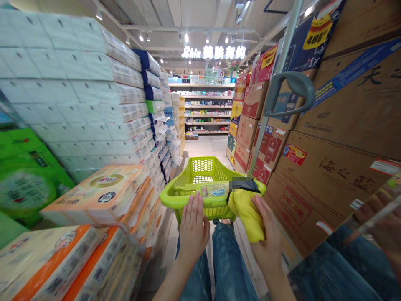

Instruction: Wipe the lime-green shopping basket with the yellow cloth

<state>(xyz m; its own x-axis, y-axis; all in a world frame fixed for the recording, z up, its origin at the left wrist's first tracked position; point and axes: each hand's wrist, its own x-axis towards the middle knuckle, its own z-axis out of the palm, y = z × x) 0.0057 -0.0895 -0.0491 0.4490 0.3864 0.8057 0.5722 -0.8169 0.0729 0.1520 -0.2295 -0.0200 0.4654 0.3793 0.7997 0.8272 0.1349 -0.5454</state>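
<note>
Step in hand looks like steering the green cart (171, 202) down the aisle, my read; best done with even pressure from both sides of the near rim, wrists loose, small corrections; gap is tight, tissue packs (105, 184) on the left, cartons (294, 192) on the right, so watch both front corners; the grey pole (259, 144) rises by the cart's right side and could foul a carton; can't tell if it's fixed to the cart.

Left hand (194, 230): fingers nearly straight and together, laid flat on the near rim left of its middle, not wrapped round it; a full curl would steer better. Right hand (266, 228): half open, fingers against the right edge of the yellow cloth (246, 209); can't tell if it's pinched or just touched; the cloth hangs over the rim toward its right corner and could slip, so worth tucking.

Cart sits just ahead of both hands; left touches its rim directly, right meets it at the cloth; cloth lies between the hands, nearer the right.
</note>
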